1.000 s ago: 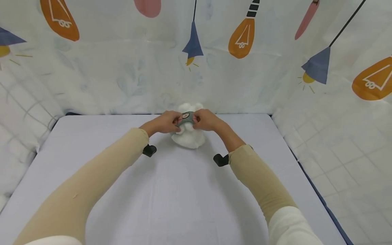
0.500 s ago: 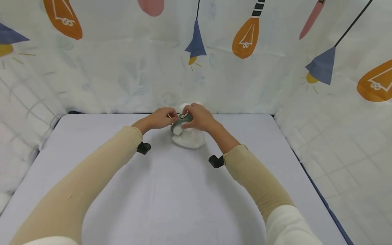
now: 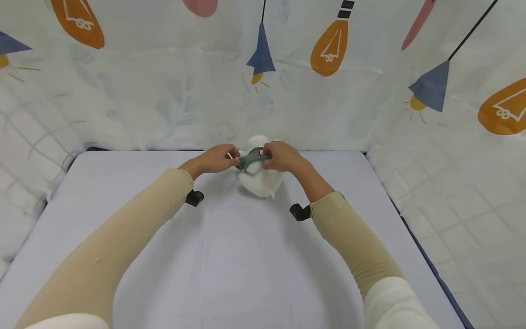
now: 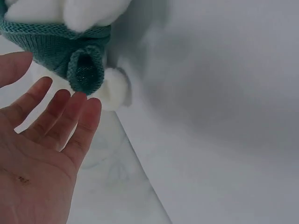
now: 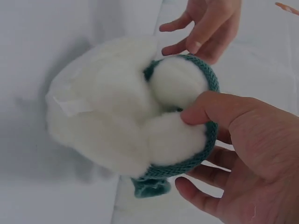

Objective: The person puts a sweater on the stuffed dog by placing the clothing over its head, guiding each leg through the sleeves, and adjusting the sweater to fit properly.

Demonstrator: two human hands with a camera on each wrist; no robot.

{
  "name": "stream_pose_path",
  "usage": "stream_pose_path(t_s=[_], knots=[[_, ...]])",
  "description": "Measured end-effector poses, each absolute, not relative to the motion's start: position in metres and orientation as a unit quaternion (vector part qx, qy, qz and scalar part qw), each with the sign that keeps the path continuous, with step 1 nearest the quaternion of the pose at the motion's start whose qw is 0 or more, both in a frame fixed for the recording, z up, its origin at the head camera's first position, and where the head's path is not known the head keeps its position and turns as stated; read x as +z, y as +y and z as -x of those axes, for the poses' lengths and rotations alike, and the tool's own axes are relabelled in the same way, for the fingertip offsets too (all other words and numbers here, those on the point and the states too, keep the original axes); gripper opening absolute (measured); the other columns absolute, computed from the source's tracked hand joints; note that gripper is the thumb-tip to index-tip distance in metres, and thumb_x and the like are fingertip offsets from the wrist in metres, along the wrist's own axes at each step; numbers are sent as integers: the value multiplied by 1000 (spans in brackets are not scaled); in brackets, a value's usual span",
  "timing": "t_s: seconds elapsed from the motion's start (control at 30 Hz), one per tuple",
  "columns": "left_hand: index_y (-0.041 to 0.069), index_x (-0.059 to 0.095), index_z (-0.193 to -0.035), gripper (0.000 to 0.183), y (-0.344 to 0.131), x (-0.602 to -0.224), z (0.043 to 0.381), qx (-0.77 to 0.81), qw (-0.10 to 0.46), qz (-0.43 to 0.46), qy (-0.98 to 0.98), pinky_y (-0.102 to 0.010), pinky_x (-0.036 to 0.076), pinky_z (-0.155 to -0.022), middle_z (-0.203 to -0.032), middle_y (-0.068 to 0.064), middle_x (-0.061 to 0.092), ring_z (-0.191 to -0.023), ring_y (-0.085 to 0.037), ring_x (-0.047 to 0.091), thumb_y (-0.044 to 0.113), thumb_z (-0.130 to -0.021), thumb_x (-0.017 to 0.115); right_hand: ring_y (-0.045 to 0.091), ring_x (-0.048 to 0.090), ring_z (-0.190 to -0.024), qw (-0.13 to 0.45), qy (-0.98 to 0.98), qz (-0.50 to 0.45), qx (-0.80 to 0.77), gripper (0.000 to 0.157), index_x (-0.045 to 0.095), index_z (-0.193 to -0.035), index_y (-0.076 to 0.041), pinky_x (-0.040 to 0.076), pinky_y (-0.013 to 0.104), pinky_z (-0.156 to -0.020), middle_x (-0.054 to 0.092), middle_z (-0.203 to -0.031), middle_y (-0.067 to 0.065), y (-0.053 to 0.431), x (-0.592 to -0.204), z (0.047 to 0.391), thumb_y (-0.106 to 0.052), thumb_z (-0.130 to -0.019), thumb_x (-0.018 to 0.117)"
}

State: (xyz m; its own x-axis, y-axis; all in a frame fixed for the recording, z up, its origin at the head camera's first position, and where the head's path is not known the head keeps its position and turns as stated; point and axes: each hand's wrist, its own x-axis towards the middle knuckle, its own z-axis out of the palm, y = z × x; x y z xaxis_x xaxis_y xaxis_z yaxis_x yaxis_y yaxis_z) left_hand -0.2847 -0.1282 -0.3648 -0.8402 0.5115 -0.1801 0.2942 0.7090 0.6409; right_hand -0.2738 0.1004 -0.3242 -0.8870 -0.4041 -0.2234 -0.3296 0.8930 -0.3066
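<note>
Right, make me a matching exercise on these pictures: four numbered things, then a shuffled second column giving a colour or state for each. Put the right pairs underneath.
Column one
1. plush toy
2. left hand
3. knitted garment
4. right hand

Column two
A. gripping at the knitted garment's edge
B. teal-green
C. white and fluffy
D. thumb and fingers apart, holding nothing

Right pairs: 1-C, 2-D, 3-B, 4-A.
</note>
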Motion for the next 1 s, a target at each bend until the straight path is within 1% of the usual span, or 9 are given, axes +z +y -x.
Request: stream_pose_path(t_s=[0.1,0.17,0.27,0.37,0.53,0.67,0.83,0.93,1.0], knots=[[2,52,-127,35,-122,-367,286,314,161,-233,906,-47,45,-96,-127,-17,55,-117,-32,53,22,-98,52,24,56,-111,155,963,177,-133,35,58,-121,-8,46,40,-96,61,-121,8,114,-322,273,-19,-88,66],[2,54,-124,32,-117,-368,287,320,140,-240,906,-46,45,-96,-125,-16,56,-114,-31,54,19,-97,55,25,55,-115,162,964,167,-129,37,56,-124,-7,46,41,-97,59,-125,10,123,-322,273,-16,-88,64],[4,58,-113,22,-110,-369,288,332,99,-247,905,-43,46,-92,-115,-13,59,-106,-27,55,17,-95,59,26,55,-114,166,968,150,-111,42,53,-129,-7,47,41,-93,58,-127,11,134,-323,271,-11,-87,62],[6,62,-107,16,-101,-368,290,344,83,-259,899,-41,47,-87,-109,-10,61,-101,-24,57,16,-94,61,26,56,-107,165,973,130,-96,48,49,-133,-8,48,41,-87,59,-125,11,143,-324,269,-9,-87,60],[9,67,-113,20,-89,-367,291,351,103,-276,889,-40,50,-87,-116,-9,64,-104,-24,59,16,-96,60,26,57,-100,161,975,118,-102,51,47,-136,-12,47,41,-86,61,-120,11,150,-326,268,-12,-88,61],[10,63,-126,31,-83,-368,290,338,124,-269,893,-42,50,-89,-128,-11,61,-109,-26,59,17,-96,59,27,58,-110,153,976,126,-95,47,50,-134,-11,48,43,-92,60,-128,11,149,-328,269,-9,-88,61],[7,50,-140,45,-77,-369,290,329,164,-266,891,-44,48,-97,-141,-14,51,-117,-29,57,19,-97,57,29,53,-125,152,976,134,-84,47,50,-136,-10,46,44,-99,56,-137,11,146,-329,270,-1,-90,55],[4,45,-142,47,-74,-371,291,355,177,-270,877,-45,46,-100,-143,-16,49,-117,-30,59,17,-98,55,30,52,-127,144,975,147,-89,46,50,-136,-9,45,44,-101,55,-137,11,146,-329,270,-2,-91,55],[3,44,-142,46,-72,-372,292,368,185,-273,869,-44,47,-98,-141,-17,51,-113,-30,61,16,-99,53,29,51,-128,134,972,162,-103,46,50,-136,-9,44,44,-103,55,-137,12,146,-330,270,-3,-91,57]])
